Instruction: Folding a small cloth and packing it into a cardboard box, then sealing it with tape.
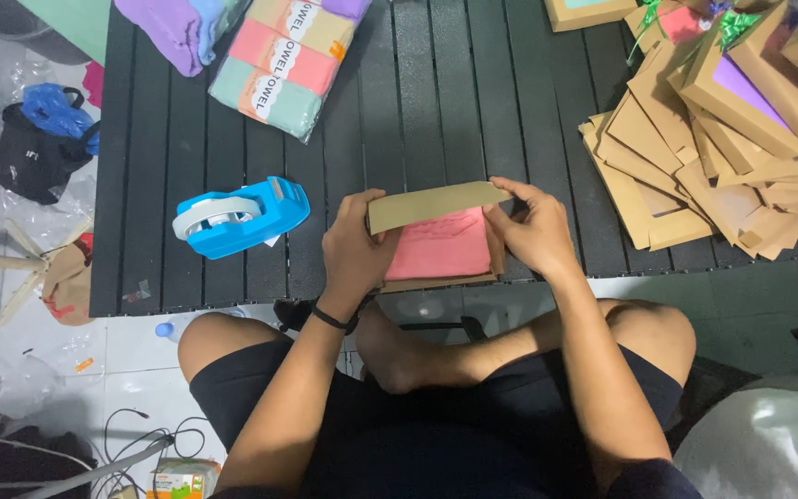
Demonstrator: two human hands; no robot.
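A person seated cross-legged at the near edge of a low black slatted table (pixel 417 102) held a flat brown cardboard box (pixel 436 205) containing a folded pink towel (pixel 441 245). The left hand (pixel 355 254) gripped the box's left side, thumb pinching the raised lid flap, and its palm hid that edge of the box. The right hand (pixel 533 231) pinched the flap's right end between thumb and fingertips, covering the box's right wall. The flap itself concealed the towel's far edge.

To the left on the table sat a blue tape dispenser (pixel 242 217) with a white roll. A clear-wrapped pack of pastel towels (pixel 284 65) lay at the far edge, cut off by the frame, beside a partly seen purple cloth (pixel 170 32). A heap of flattened brown box blanks and finished windowed boxes (pixel 731 157) ran out of view at right. A black bag (pixel 34 152) with blue plastic rested on the floor, its contents hard to make out.
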